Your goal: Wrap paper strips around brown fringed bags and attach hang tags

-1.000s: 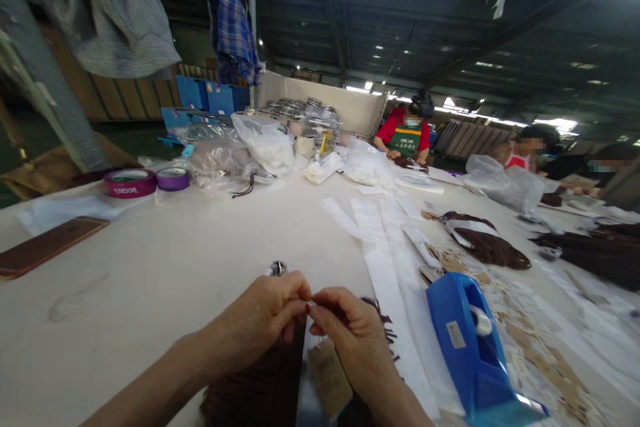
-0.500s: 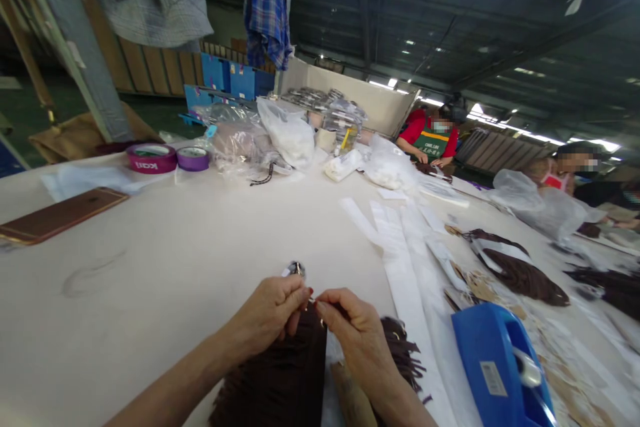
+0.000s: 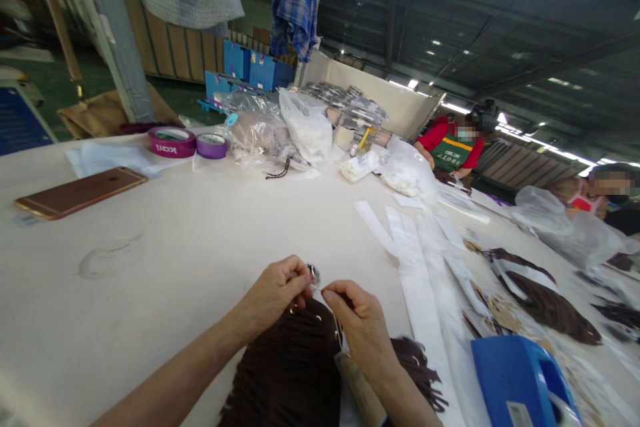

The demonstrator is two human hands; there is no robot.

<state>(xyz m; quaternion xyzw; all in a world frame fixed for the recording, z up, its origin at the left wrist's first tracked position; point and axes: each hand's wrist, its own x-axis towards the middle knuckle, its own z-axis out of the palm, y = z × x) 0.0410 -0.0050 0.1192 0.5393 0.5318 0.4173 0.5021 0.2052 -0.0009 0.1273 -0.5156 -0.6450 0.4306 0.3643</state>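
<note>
left grip (image 3: 283,285): pinching white string (image 3: 317,289) | right grip (image 3: 362,315): pinching same string | brown fringed piece (image 3: 293,357): beneath both

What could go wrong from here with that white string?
The thin white string could slip: the left grip and the right grip seem to have only a fine pinch of it. It might also snag on the small gold rings edging the brown fringed piece. The tan tag, close against the right grip, may get creased.
</note>
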